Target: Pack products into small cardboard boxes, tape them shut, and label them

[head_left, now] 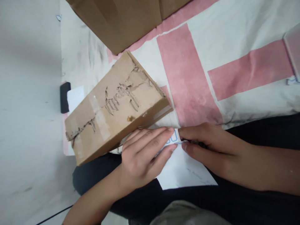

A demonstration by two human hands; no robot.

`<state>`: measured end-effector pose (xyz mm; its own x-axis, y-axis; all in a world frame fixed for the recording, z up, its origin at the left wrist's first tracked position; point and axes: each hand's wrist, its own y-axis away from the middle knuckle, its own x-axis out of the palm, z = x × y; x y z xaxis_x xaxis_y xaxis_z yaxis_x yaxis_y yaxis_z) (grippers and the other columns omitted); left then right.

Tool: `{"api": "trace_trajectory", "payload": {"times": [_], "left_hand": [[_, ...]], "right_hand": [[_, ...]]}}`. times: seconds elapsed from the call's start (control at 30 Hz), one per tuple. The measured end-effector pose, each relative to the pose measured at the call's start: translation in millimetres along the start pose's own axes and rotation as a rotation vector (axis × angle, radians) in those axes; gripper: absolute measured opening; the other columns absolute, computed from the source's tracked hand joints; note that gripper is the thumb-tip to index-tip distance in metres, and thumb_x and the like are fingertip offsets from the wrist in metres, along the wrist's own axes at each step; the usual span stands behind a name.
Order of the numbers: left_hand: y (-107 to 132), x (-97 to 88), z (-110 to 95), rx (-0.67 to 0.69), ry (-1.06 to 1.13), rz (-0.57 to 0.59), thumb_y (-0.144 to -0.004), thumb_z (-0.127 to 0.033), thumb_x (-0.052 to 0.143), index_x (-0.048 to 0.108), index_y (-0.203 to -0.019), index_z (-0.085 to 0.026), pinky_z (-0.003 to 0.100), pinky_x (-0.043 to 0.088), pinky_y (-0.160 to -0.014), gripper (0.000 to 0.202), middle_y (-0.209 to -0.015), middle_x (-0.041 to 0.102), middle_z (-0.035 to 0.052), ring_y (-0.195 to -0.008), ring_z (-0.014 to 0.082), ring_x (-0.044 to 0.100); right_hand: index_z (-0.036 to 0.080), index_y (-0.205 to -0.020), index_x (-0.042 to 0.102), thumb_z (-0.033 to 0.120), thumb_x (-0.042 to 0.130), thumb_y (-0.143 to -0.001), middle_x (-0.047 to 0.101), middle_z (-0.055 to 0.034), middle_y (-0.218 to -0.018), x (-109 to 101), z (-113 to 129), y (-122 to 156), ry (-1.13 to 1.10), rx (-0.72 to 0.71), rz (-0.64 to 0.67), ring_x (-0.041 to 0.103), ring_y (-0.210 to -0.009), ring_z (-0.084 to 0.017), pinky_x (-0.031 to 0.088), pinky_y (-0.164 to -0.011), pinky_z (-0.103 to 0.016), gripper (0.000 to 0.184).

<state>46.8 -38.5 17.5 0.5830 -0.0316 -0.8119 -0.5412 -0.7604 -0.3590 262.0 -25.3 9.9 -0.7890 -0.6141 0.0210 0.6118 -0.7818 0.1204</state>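
1. The left hand (140,153) grasps a blue-marked paper piece (173,137) between thumb and fingers.
2. The right hand (206,140) pinches that piece's end.
3. The piece is above a white sheet (182,172), over dark trousers (145,203).
4. A torn cardboard box (103,125) lies just beyond the left hand.
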Motion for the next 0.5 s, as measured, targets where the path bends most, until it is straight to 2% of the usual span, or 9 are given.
{"api": "trace_trajectory", "payload": {"times": [0.2, 0.33, 0.43, 0.5], "left_hand": [[-1.0, -2.0, 3.4, -0.022, 0.016, 0.017, -0.093, -0.01, 0.068, 0.068, -0.119, -0.015, 0.028, 0.057, -0.081, 0.027, -0.111, 0.079, 0.0071, -0.095, 0.0162, 0.075], [-0.8, -0.9, 4.6, -0.05, 0.012, 0.011, -0.093, -0.005, 0.064, 0.068, -0.117, -0.017, 0.026, 0.057, -0.078, 0.027, -0.103, 0.079, 0.004, -0.086, 0.0132, 0.073], [2.6, 4.5, 5.2, -0.085, 0.006, -0.08, -0.093, -0.007, 0.064, 0.064, -0.121, -0.018, 0.023, 0.058, -0.075, 0.03, -0.095, 0.077, 0.0013, -0.078, 0.0108, 0.072], [5.8, 9.3, 5.7, -0.133, 0.052, -0.158, -0.094, -0.007, 0.063, 0.061, -0.125, -0.019, 0.023, 0.06, -0.076, 0.033, -0.095, 0.076, 0.0004, -0.079, 0.0105, 0.073]], "right_hand": [[0.021, -0.082, 0.068, 0.017, 0.058, -0.093, 0.064, 0.0039, -0.066, -7.0, -8.2, 3.1, 0.022, 0.097, 0.038, 0.056, -0.056, -0.011, 0.044, -0.049, -0.022, 0.015], [0.021, -0.083, 0.069, 0.02, 0.06, -0.094, 0.067, 0.0023, -0.068, -8.1, -12.4, 9.6, 0.03, 0.112, 0.019, 0.057, -0.055, -0.011, 0.039, -0.044, -0.022, 0.014], [0.021, -0.082, 0.069, 0.025, 0.06, -0.095, 0.066, 0.0014, -0.065, -10.1, -15.6, 12.8, 0.019, 0.128, -0.006, 0.057, -0.052, -0.012, 0.037, -0.041, -0.022, 0.017], [0.021, -0.08, 0.07, 0.03, 0.059, -0.095, 0.067, -0.0004, -0.065, -17.6, -17.6, 13.8, 0.016, 0.137, -0.015, 0.06, -0.053, -0.013, 0.04, -0.041, -0.023, 0.02]]}}
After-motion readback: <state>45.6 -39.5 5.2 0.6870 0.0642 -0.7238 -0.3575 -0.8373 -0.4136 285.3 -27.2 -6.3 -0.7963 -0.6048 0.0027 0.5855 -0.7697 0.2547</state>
